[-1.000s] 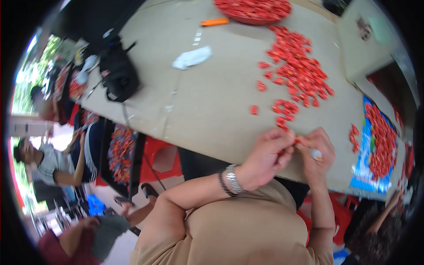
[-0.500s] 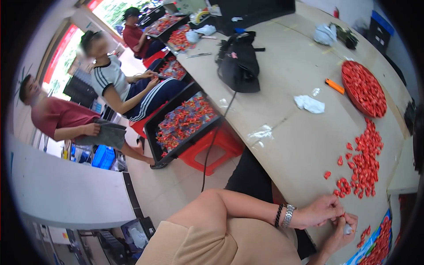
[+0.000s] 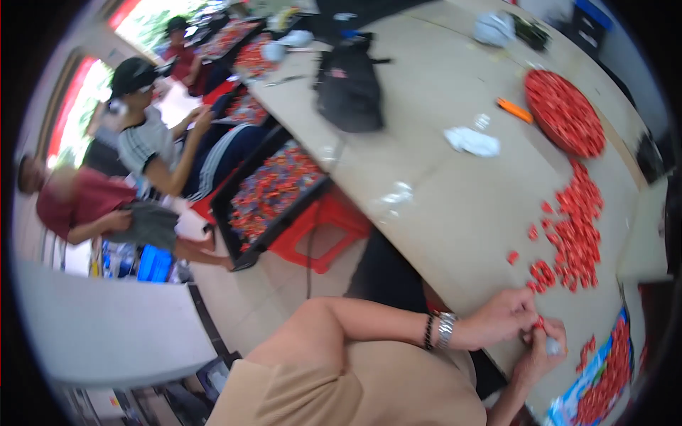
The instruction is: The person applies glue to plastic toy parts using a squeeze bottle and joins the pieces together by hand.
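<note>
My left hand (image 3: 495, 319), with a beaded bracelet and a metal watch at its wrist, is closed in a pinch at the table's near right edge. A small shiny red piece (image 3: 539, 323) shows at its fingertips, against my right hand (image 3: 541, 355). The fingers of my right hand are wrapped round a small whitish, bottle-like object (image 3: 553, 346), mostly hidden by them. Just beyond my hands spreads a pile of loose red pieces (image 3: 577, 231). More red pieces (image 3: 604, 383) lie on a blue and white plastic sheet (image 3: 566, 406) beside my right hand.
Farther back on the table (image 3: 426, 192) are a heaped round red basin (image 3: 565, 113), an orange cutter (image 3: 514, 110), a crumpled white tissue (image 3: 472, 141) and a black bag (image 3: 349, 89). At left, a black tray (image 3: 273, 184) of colourful pieces rests on a red stool (image 3: 320, 238); several people are nearby.
The whole view has shifted, so the table and its things sit farther left and higher. My hands stay together in the same hold. A seated co-worker's head has turned and their hands are raised.
</note>
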`<state>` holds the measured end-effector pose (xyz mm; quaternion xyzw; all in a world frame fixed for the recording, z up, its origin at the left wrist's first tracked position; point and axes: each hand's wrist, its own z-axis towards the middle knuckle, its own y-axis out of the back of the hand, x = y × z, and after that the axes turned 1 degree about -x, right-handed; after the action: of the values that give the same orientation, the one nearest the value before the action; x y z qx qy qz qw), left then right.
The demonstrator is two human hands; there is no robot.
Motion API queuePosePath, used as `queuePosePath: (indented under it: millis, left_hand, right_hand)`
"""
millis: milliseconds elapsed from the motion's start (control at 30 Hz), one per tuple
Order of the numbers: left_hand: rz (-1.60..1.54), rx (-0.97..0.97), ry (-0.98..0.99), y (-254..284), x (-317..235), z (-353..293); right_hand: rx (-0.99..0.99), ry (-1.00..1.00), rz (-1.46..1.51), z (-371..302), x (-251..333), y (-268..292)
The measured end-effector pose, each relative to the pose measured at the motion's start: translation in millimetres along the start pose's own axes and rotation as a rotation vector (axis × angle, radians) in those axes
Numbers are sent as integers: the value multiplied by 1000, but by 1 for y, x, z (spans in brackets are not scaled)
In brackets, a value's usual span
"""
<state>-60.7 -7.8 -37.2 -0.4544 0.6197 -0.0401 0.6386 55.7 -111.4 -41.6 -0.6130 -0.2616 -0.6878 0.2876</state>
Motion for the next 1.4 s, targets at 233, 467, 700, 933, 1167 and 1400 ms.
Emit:
queuePosePath:
  millis: [233,467,700,933,1167,1400]
  left_hand:
    - [74,-93,37,12,-17,-1]
    - [129,-28,76,7,-11,11]
    - [170,-51,22,3,-4,9]
    - [214,-45,45,-9,-11,4]
    - [-219,15,361,-3,-34,-2]
    - [-366,84,444,0,-37,10]
  right_hand:
    - [62,-27,36,12,5,-24]
    - [115,98,64,10,-12,-4]
    - [83,96,56,11,-5,-1]
    - [-36,36,85,6,12,6]
    - [-435,-95,-234,5,24,75]
    - [-591,-161,-591,7,15,114]
